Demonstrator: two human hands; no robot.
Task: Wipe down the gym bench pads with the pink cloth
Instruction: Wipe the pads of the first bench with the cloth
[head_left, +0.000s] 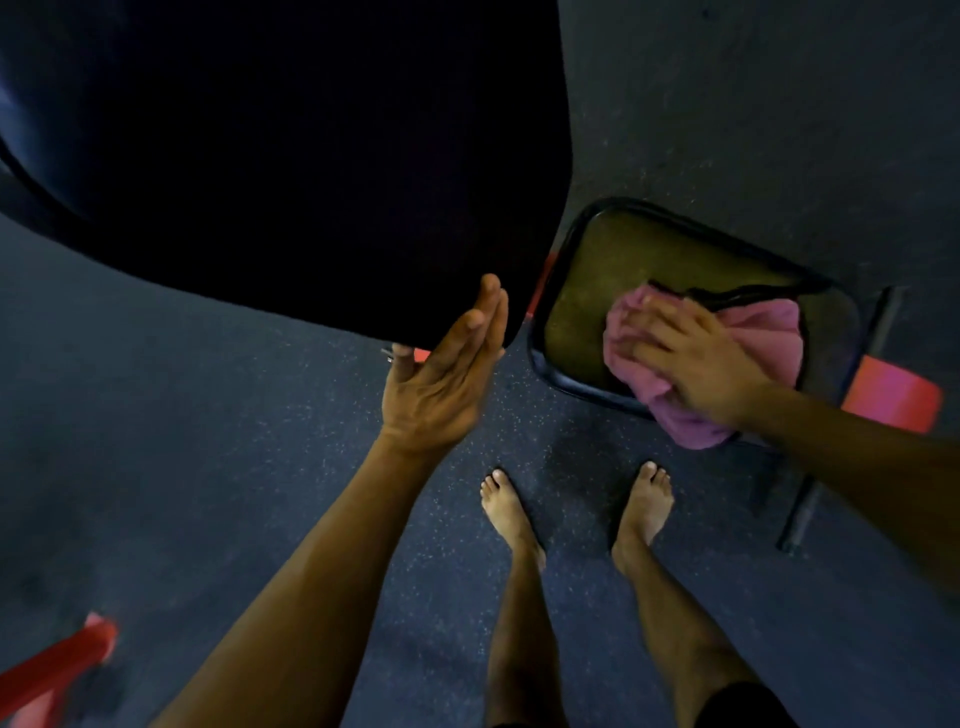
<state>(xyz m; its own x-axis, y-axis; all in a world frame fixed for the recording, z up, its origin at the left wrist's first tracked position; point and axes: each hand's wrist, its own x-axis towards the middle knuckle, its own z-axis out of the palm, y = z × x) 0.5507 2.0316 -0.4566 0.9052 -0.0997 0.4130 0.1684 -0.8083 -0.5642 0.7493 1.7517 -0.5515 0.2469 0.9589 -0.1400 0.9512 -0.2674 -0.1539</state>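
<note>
- The right hand (691, 358) lies flat, fingers spread, on top of the bunched pink cloth (727, 364) and presses it down; its grip is released, with no finger visibly curled round the fabric.
- The pink cloth sits on the small seat pad (597, 291), covering that pad's near right part and hanging over its near edge.
- The seat pad has a worn olive-brown top and a black rim.
- The left hand (447, 374) is held straight, fingers together, its grip released, with the fingertips against the lower corner of the large dark back pad (291, 156).
- The back pad fills the upper left of the view, just beside the seat pad.
- Red frame parts (891, 397) show right of the seat pad and at the lower left.
- Two bare feet (509, 509) stand on the speckled dark floor (208, 415) below the pads.
</note>
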